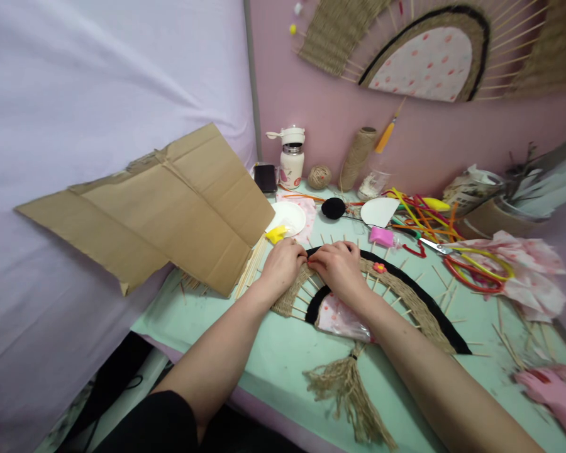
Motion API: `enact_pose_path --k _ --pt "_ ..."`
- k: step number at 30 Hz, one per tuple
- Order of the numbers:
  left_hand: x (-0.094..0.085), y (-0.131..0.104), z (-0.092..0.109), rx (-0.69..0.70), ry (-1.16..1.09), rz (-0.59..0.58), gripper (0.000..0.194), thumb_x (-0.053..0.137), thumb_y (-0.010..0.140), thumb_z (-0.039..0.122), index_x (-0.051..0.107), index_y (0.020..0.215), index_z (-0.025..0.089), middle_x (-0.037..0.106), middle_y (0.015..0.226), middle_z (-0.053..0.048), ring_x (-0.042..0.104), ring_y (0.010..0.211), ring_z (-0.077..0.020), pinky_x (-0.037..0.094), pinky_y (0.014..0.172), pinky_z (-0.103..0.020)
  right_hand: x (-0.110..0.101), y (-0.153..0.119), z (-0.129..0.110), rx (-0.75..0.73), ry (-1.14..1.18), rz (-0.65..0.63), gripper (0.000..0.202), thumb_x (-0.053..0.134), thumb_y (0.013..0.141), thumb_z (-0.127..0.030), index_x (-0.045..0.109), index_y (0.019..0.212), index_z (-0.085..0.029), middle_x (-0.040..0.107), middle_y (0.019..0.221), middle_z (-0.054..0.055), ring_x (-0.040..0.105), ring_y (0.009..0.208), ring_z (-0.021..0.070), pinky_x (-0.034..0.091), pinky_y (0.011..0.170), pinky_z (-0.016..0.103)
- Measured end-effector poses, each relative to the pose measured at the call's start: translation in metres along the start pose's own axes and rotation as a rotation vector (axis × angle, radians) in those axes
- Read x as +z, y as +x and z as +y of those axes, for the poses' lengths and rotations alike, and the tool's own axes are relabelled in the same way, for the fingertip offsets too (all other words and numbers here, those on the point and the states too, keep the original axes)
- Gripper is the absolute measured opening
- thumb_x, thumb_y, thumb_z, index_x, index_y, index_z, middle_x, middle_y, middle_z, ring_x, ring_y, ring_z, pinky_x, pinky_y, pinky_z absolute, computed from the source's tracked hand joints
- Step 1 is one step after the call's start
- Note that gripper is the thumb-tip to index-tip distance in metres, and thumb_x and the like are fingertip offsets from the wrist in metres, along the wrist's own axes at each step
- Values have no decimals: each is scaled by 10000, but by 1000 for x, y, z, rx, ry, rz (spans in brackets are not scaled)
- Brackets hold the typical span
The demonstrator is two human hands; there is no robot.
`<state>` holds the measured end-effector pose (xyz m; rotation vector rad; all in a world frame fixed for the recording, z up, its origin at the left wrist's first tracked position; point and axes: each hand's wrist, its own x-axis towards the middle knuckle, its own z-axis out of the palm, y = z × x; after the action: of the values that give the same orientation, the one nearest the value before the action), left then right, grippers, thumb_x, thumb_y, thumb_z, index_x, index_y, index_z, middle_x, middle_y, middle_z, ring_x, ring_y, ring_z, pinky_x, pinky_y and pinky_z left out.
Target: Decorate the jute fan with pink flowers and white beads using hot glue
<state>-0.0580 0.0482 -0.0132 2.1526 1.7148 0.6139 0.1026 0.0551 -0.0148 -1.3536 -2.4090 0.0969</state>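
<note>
A half-round fan (434, 321) of sticks, woven jute and black yarn lies on the table. A small coral flower with a yellow middle (380, 267) sits on its jute band. My left hand (285, 263) is closed at the fan's upper left edge, fingertips pinched. Beside it, my right hand (338, 267) lies over the upper band with its fingers curled in, the two sets of fingertips almost meeting. A bit of red shows between them, too small to name. Below the fan's spotted pink centre (339, 316) hangs a jute tassel (351, 390).
Cardboard (170, 211) leans at the left. Behind stand a white bottle (292, 163), a twine ball (319, 177) and a jute spool (357, 158). Scissors (476, 264) and crumpled spotted paper (528, 270) lie right, a pink glue gun (549, 393) near the front. Another fan (424, 60) hangs above.
</note>
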Motion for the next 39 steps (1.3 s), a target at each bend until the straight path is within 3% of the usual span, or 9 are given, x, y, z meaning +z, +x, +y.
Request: enact_pose_path --k 15,27,39 --pt "-1 0 0 -6 -9 -11 198 543 864 211 733 901 172 640 933 -88 590 933 -221 467 872 -348 2 0 2 -17 -22 -11 178 595 909 -259 763 852 -266 757 889 21 578 917 222 231 908 406" --pt "-2 -1 1 -6 -17 -9 197 535 866 201 729 876 171 663 937 -89 599 930 -219 468 870 -345 -20 -4 -4 -67 -104 -68 211 578 920 -213 769 848 -266 742 899 35 557 896 229 239 861 401" --pt "-1 -1 3 -26 -25 7 90 587 827 175 676 813 172 642 887 -65 587 891 -202 469 830 -327 -18 -7 -8 -97 -166 -108 193 624 876 -165 776 888 -283 723 894 46 534 909 256 242 820 417"
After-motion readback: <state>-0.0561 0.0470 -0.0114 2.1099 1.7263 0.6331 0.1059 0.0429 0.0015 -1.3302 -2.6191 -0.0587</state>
